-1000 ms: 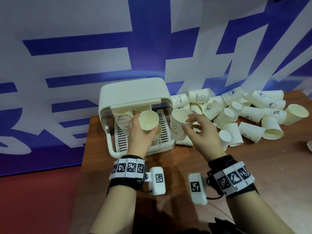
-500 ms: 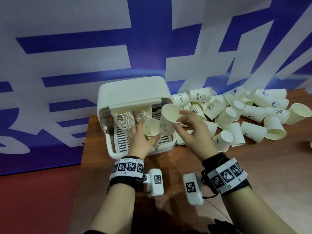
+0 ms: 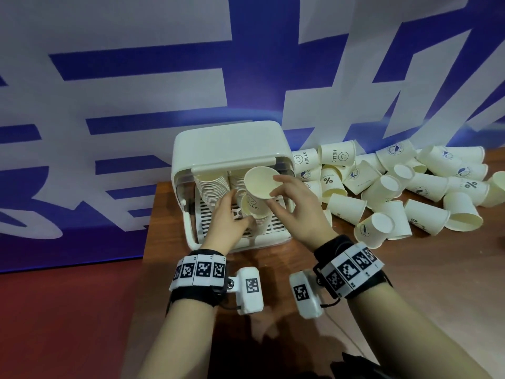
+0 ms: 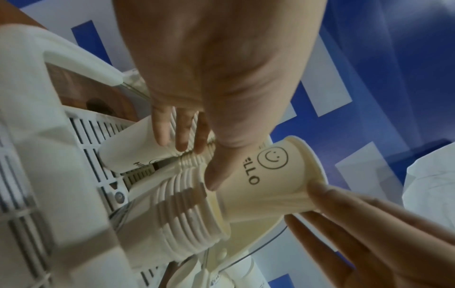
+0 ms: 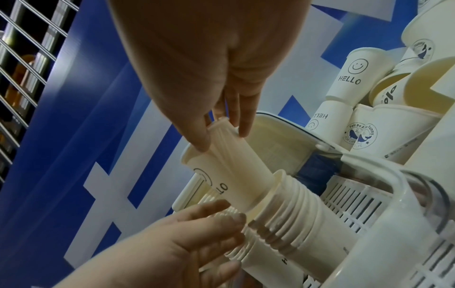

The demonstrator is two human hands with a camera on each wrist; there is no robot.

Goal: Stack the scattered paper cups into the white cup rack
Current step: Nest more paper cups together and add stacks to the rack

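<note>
- Paper cups (image 3: 404, 187), loose, piled on the wooden table (image 3: 410, 283) just R of the white cup rack (image 3: 229, 143); some lie against the blue-white banner (image 3: 136, 77) behind.
- Rack's raised lid overhangs the slot; we see two nested stacks inside: L stack (image 3: 211, 187) & R stack (image 5: 290, 220), side by side on the slatted tray.
- Rack sits near the table's L edge; free tabletop in front, toward us.
- R hand (image 3: 297, 212) pinches the rim of the HELLO cup (image 4: 268, 175); its base is partly in the R stack's mouth.
- L hand (image 3: 226, 220) grips that stack near its top, thumb on the HELLO cup.
- Vs 0.5 s ago: the cup has moved from beside the rack into the stack.
</note>
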